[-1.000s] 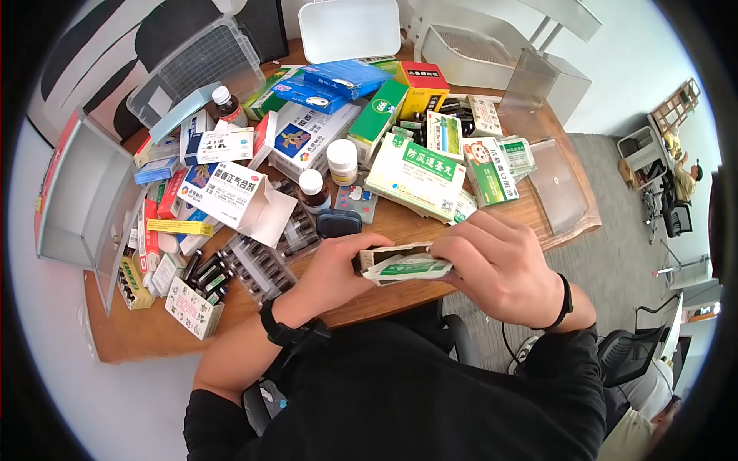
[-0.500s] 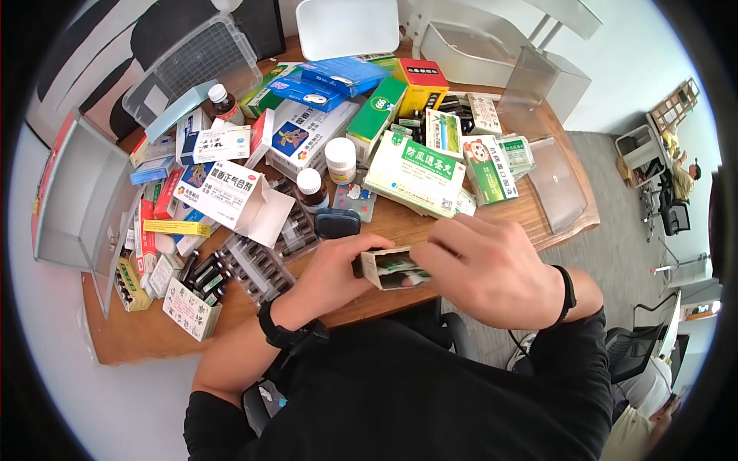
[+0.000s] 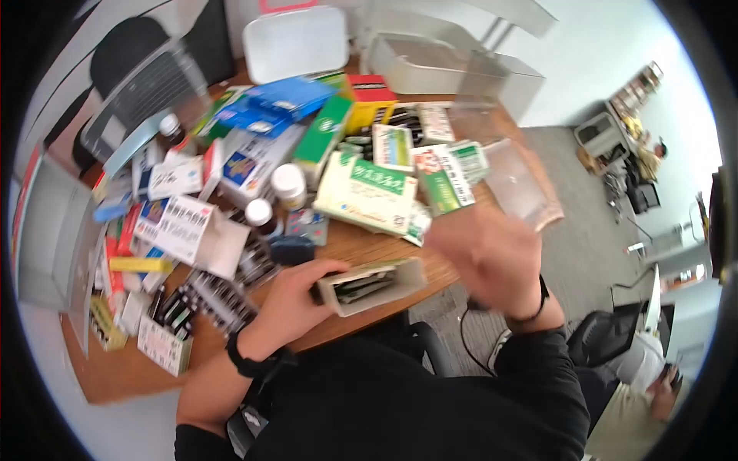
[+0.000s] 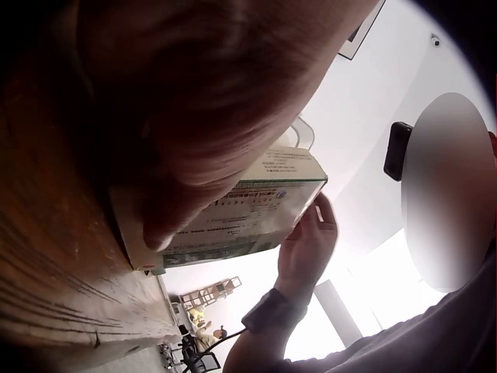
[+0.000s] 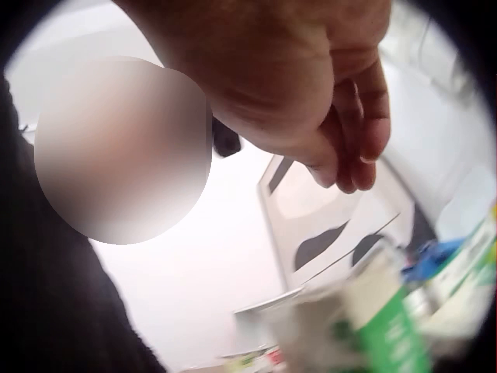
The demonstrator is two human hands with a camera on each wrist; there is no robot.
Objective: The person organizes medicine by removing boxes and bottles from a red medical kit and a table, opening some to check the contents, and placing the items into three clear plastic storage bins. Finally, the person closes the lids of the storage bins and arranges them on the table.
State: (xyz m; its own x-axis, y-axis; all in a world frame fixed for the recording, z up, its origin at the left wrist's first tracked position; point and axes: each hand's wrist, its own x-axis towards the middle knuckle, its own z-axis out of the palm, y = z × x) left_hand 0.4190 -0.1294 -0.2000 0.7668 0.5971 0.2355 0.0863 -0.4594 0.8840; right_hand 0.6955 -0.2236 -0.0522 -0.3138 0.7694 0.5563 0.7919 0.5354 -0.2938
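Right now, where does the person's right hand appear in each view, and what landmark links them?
Head: right hand, blurred, right of centre.
Left wrist: right hand, below and right of centre.
Right wrist: right hand, across the top.
Landmark: open box, in head and left wrist; probably right wrist's blurred box.

Here's the right hand (image 5: 303,85), up high, fingers (image 5: 376,132) hanging loosely bent! Below it, clear of the fingertips, a pale carton (image 5: 380,311) flashes its green side, smeared with blur. Blue packs (image 5: 435,260) crowd in behind it; dark clothing (image 5: 54,280) looms opposite the packs!
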